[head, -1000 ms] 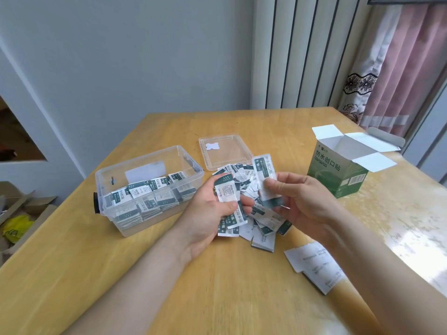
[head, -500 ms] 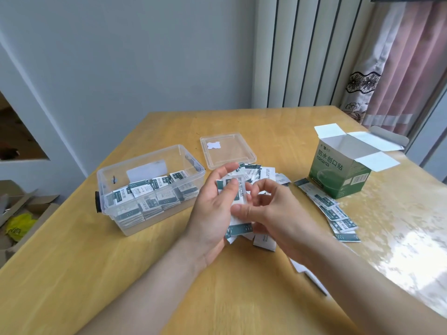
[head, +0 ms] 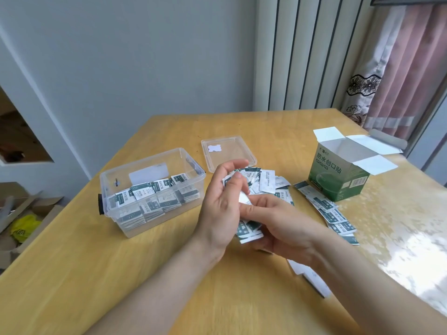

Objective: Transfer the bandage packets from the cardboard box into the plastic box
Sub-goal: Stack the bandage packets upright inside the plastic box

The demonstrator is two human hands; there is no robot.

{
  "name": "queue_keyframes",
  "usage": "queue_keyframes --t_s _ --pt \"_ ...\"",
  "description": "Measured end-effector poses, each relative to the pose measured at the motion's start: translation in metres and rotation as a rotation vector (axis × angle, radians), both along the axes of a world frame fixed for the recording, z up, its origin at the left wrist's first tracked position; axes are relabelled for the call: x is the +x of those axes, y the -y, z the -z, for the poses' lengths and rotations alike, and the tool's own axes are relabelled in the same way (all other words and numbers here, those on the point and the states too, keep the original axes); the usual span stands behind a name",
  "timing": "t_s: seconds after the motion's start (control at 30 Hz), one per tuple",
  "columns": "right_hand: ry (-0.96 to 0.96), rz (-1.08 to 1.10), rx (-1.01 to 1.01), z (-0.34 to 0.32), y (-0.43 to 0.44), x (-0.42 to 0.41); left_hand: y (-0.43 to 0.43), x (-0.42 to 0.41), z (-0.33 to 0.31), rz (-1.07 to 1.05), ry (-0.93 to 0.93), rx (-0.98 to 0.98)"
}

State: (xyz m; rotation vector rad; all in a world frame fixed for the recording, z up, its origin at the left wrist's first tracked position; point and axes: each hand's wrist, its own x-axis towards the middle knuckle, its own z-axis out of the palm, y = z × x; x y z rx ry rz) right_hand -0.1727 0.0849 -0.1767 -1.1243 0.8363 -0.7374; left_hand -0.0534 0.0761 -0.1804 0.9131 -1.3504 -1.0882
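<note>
a small stack of bandage packets [head: 246, 229] is held between the left hand [head: 221, 204] and the right hand [head: 278, 226], both raised just above the counter [head: 145, 274]; the left hand is curled around the stack from the left with its fingers half open, while the right hand is closed on it from below and the right, thumb pressed across the top. the plastic box [head: 152, 189], already filled well up with packets, is found to the left of the hands and slightly farther away, its long axis running from near-left to far-right, so the left hand is judged the nearer one for the drop. more loose packets [head: 268, 182] are heaped on the counter just behind the hands, and a joined strip of packets [head: 326, 211] trails from the heap toward the near right. the cardboard box [head: 338, 175] stands open at the right, well apart from the hands; whether anything is left inside cannot be told. the clear lid [head: 227, 151] lies beyond the heap. the held stack is probably being squared up before being carried leftward.
</note>
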Motion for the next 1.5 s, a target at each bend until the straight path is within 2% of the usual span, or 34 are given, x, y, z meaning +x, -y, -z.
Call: queue_keyframes --t_s 0.07,0.1,0.13,0.23,0.33,0.43,0.6,0.7,0.77,0.83,0.9,1.0,1.17,1.23,1.37,1.5 --pt "-0.012 0.102 -0.037 -0.007 0.004 -0.01 0.009 -0.002 -0.002 0.042 0.013 0.031" --pt "-0.006 0.191 -0.051 -0.011 0.007 -0.016 0.015 -0.004 -0.002 0.043 0.076 0.027" --pt "0.019 0.289 -0.052 -0.014 0.011 -0.024 0.023 -0.006 -0.001 0.016 0.222 0.011" --pt "0.084 0.497 -0.056 -0.014 0.02 -0.045 0.047 -0.016 0.003 -0.081 0.892 -0.016" --pt "-0.005 0.551 -0.073 -0.005 0.025 -0.048 0.066 -0.026 0.007 -0.053 1.225 0.074" --pt "-0.032 0.558 -0.057 0.001 0.027 -0.047 0.078 -0.029 0.01 -0.061 1.387 0.187" --pt "-0.026 0.568 -0.012 0.0 0.029 -0.047 0.062 -0.027 0.001 -0.04 1.538 -0.143" --pt "-0.038 0.538 -0.001 0.001 0.029 -0.046 0.05 -0.02 0.0 0.01 1.548 -0.212" --pt "-0.052 0.519 0.001 0.001 0.029 -0.045 0.042 -0.013 -0.002 0.138 1.552 -0.193" --pt "-0.082 0.505 -0.007 0.002 0.029 -0.044 0.034 -0.003 -0.008 0.309 1.522 -0.093" --pt "-0.099 0.487 -0.012 0.004 0.029 -0.043 0.027 0.007 -0.011 0.348 1.43 -0.033" --pt "-0.123 0.468 -0.015 0.005 0.029 -0.041 0.027 0.022 -0.002 0.219 1.14 -0.04" --pt "-0.069 0.569 -0.002 0.006 0.031 -0.043 0.023 0.027 0.011 -0.19 0.708 -0.204" --pt "-0.042 0.565 -0.004 0.003 0.028 -0.042 0.022 0.024 0.008 -0.3 0.505 -0.141" --pt "-0.009 0.497 0.02 0.0 0.022 -0.033 0.019 0.019 -0.002 -0.315 0.107 0.106" --pt "-0.028 0.428 -0.058 0.002 0.019 -0.03 0.015 0.017 -0.004 -0.265 -0.039 0.208"
